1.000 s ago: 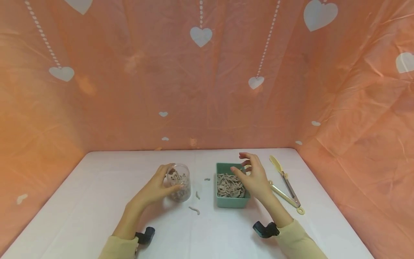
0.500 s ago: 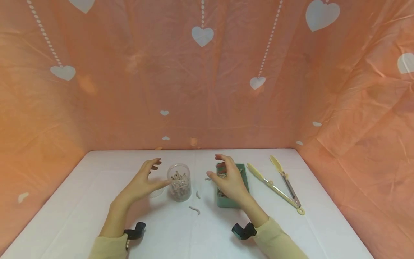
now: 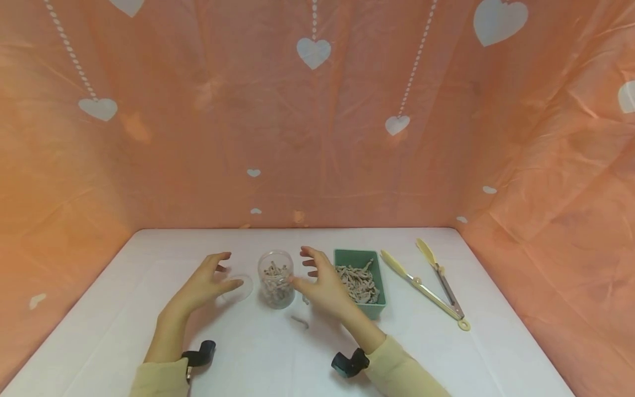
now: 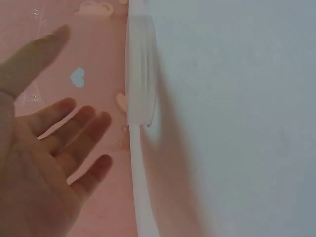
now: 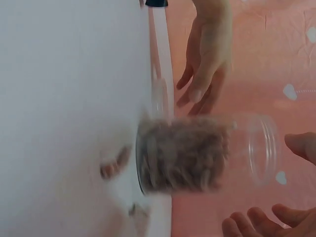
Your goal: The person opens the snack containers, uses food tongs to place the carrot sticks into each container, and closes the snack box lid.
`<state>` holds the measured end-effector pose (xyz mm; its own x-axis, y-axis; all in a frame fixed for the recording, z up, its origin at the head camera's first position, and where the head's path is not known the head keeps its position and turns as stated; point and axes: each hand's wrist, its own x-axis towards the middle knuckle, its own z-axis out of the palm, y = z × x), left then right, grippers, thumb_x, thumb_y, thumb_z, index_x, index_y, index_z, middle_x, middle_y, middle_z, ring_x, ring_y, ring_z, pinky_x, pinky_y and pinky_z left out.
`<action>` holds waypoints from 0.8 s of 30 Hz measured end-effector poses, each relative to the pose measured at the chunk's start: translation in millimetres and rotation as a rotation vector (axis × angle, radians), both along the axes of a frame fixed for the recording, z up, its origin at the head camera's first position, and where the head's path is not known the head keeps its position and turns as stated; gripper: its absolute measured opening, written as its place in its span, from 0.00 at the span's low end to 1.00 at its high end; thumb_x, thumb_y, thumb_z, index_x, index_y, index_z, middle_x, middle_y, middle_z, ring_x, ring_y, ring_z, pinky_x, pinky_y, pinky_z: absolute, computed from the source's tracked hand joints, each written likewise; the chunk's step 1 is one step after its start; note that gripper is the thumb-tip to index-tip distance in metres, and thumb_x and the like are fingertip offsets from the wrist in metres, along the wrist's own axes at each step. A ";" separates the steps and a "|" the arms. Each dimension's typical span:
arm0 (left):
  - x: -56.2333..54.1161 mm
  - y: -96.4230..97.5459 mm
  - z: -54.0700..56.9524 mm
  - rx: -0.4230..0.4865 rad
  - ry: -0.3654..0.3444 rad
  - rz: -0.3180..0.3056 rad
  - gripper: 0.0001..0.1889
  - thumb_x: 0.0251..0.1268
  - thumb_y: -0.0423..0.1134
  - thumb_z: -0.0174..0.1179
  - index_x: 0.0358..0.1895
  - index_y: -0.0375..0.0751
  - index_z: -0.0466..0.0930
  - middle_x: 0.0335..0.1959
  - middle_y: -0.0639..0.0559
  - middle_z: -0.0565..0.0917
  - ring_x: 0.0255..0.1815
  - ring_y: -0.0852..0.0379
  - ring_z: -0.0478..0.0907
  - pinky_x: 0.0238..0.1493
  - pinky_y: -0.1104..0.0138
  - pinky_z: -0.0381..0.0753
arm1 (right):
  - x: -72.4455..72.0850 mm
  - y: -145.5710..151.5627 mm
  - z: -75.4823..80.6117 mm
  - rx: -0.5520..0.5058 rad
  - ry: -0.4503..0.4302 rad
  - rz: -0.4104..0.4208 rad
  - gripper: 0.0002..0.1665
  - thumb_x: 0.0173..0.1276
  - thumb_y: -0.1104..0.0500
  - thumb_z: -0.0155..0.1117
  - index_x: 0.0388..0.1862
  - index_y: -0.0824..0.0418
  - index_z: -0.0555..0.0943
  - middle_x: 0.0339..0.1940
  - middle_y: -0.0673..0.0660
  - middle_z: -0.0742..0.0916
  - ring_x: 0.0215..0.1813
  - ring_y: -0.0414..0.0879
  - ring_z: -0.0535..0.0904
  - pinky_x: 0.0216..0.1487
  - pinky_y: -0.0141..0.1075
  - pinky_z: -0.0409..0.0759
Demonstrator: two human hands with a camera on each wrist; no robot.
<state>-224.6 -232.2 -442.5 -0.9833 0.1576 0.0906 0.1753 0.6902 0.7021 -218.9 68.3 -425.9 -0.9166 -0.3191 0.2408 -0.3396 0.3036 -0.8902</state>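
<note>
A clear screw-top jar (image 3: 276, 292), partly filled with grey-brown, worm-like dried pieces (image 5: 182, 155), stands upright on the table. Just to its right hovers my right hand (image 3: 323, 284), thumb and fingers spread and holding nothing; its thumb tip overlaps the jar's side in the head view. My left hand (image 3: 200, 284) is also spread and bare, over the left edge of a clear round lid (image 3: 240, 289) lying left of the jar. In the left wrist view that lid (image 4: 140, 71) shows edge-on, apart from the fingers.
A green rectangular box (image 3: 376, 310) holding more of the dried pieces stands right of the right hand. Yellow-tipped tongs (image 3: 431, 295) lie spread farther right. A loose dried piece (image 3: 300, 321) lies in front of the jar. Orange cloth (image 3: 317, 138) surrounds the white table.
My left hand has let go of the jar and moved left, uncovering the lid. My right hand has moved left from over the green box to beside the jar.
</note>
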 end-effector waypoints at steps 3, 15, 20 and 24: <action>0.3 -0.7 -2.1 -0.038 -0.013 -0.024 0.43 0.61 0.43 0.74 0.72 0.23 0.63 0.68 0.25 0.69 0.65 0.27 0.72 0.64 0.35 0.73 | 2.5 -7.6 -3.5 -0.011 -0.016 0.032 0.44 0.66 0.58 0.71 0.77 0.68 0.65 0.71 0.67 0.75 0.70 0.63 0.74 0.69 0.57 0.75; 0.6 1.5 -9.3 -0.161 0.001 -0.105 0.36 0.49 0.34 0.77 0.63 0.25 0.75 0.62 0.25 0.76 0.64 0.24 0.72 0.66 0.35 0.72 | 2.5 -20.1 -21.0 -0.040 -0.132 0.057 0.46 0.67 0.59 0.74 0.78 0.67 0.64 0.72 0.65 0.74 0.71 0.61 0.73 0.71 0.55 0.75; 0.6 4.3 -9.5 -0.190 -0.004 -0.106 0.34 0.49 0.34 0.76 0.63 0.28 0.77 0.64 0.26 0.75 0.67 0.22 0.69 0.68 0.33 0.68 | 0.4 -21.1 -27.1 -0.040 -0.187 0.044 0.46 0.66 0.58 0.75 0.78 0.66 0.65 0.70 0.66 0.77 0.69 0.64 0.76 0.68 0.57 0.77; 0.4 5.8 -8.6 -0.194 -0.008 -0.102 0.34 0.50 0.34 0.76 0.63 0.28 0.77 0.64 0.26 0.75 0.67 0.23 0.68 0.68 0.33 0.68 | -2.1 -22.5 -32.8 -0.032 -0.214 0.031 0.46 0.66 0.58 0.76 0.78 0.65 0.65 0.69 0.67 0.78 0.67 0.63 0.77 0.68 0.57 0.77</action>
